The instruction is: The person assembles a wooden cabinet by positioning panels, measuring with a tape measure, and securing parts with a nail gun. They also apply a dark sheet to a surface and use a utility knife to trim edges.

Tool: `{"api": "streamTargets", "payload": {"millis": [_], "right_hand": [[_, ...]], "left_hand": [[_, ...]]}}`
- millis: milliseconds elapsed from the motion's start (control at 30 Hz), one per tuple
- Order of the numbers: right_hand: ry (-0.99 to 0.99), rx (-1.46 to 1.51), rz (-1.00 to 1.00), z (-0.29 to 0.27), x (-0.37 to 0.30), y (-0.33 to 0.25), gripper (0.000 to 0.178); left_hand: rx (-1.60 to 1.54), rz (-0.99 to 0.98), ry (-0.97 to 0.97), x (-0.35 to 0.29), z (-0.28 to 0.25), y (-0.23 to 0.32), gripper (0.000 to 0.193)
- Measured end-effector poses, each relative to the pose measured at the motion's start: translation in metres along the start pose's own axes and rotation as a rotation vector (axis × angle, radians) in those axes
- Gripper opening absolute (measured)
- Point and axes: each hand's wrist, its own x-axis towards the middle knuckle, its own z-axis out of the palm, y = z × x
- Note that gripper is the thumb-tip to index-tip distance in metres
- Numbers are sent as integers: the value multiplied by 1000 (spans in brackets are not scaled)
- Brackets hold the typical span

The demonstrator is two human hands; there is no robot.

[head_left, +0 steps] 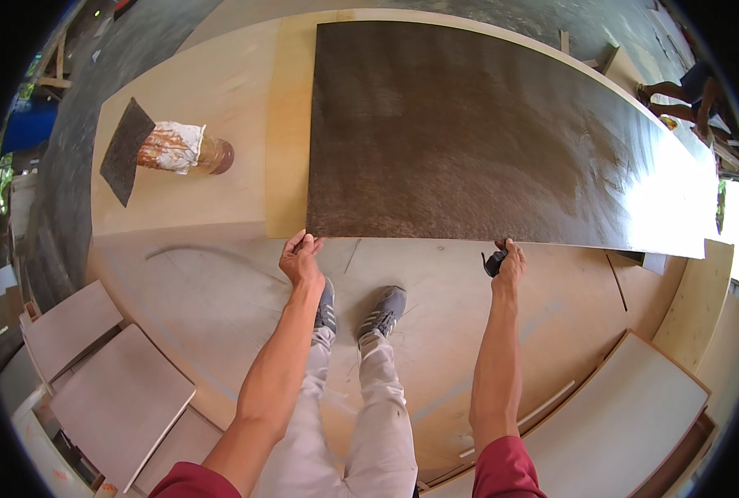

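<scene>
A large dark brown laminate sheet [436, 133] lies on a pale board-topped table [195, 207], with glare across its right end. My left hand [301, 257] is closed, its thumb and fingers pinching at the sheet's near left corner. Farther right along the same near edge, my right hand [512, 262] is closed round a small black tape measure [495, 263], its fingertips against the sheet's edge. Whether a tape blade runs between the hands cannot be made out.
A stained plastic bottle wrapped in white [174, 148] lies on the table's left part beside a dark square piece [127, 152]. Cut panels [124, 398] stand at lower left, a pale panel [626, 415] at lower right. Another person's legs [672, 100] show at far right.
</scene>
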Motion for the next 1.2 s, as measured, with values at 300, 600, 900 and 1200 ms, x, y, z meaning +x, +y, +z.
{"api": "streamTargets", "payload": {"millis": [300, 600, 900, 1200], "right_hand": [[-45, 3, 65, 14, -39, 10, 12], [-69, -8, 81, 24, -55, 39, 13], [-95, -68, 19, 41, -66, 42, 16], [-133, -95, -1, 45, -70, 42, 17]], "left_hand": [[-75, -14, 116, 7, -18, 4, 12], [-17, -97, 248, 31, -38, 11, 8], [114, -158, 356, 45, -32, 34, 3], [128, -203, 396, 49, -33, 49, 4]]}}
